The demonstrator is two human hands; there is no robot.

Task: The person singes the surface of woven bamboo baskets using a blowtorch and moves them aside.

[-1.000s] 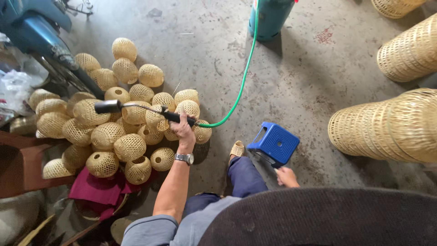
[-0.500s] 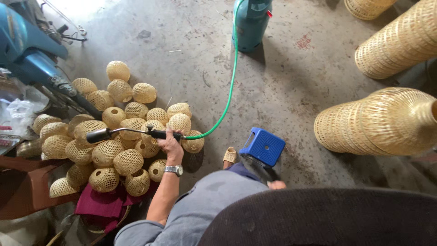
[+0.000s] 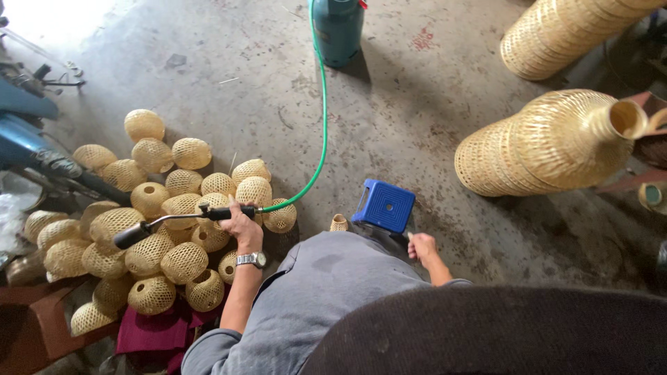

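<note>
My left hand, with a wristwatch, is shut on the black grip of a gas torch wand. The wand's dark nozzle points left, just above a pile of small round woven bamboo baskets. A green hose runs from the wand's grip to a teal gas cylinder at the top. My right hand is at the near corner of a small blue plastic stool, and its fingers seem curled on the stool's edge.
Large woven bamboo vases lie on the concrete floor at right and top right. A blue motorbike stands at the left edge. A maroon cloth lies under the nearest baskets.
The view has shifted up and right. My left hand has moved the wand lower over the basket pile, and my right hand has stayed at the blue stool.
</note>
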